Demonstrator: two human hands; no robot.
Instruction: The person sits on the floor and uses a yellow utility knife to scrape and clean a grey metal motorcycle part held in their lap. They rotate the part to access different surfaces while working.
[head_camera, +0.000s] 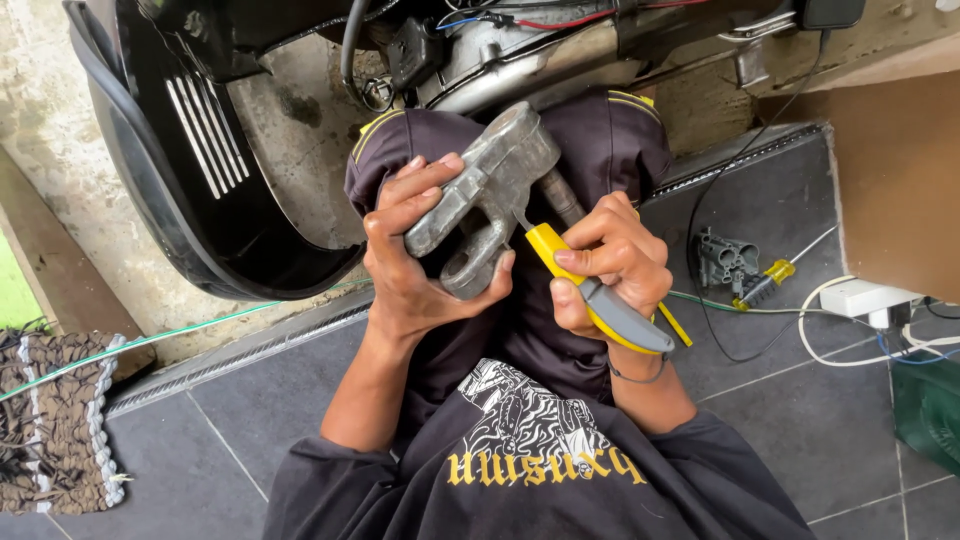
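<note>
A grey cast-metal part (487, 195), worn and dull, is held up over the lap, near the middle of the view. It is gripped by the left hand (415, 265), whose fingers (420, 185) are curled over its upper arm while the thumb is pressed against its lower, forked end. A yellow-and-grey handled tool (600, 300) is held in the right hand (610, 265); the fingers are wrapped tightly round the handle, and the thin metal tip is set against the part just beside the thumb of the left hand. A thin band is worn on the right wrist.

Dark trousers with yellow piping (600, 140) are seen under the hands, and a dark shirt with a printed design (530, 440) fills the near edge. On the far side, the black body panel of a scooter (190, 150) and its exposed metal underside (520, 50) are seen. On the grey tiled floor (800, 400) to the right lie a small grey plastic piece (725, 260), a yellow-handled screwdriver (770, 280), a black cable and a white power adapter (865, 298) with white leads. A woven mat (55, 420) lies at the near left.
</note>
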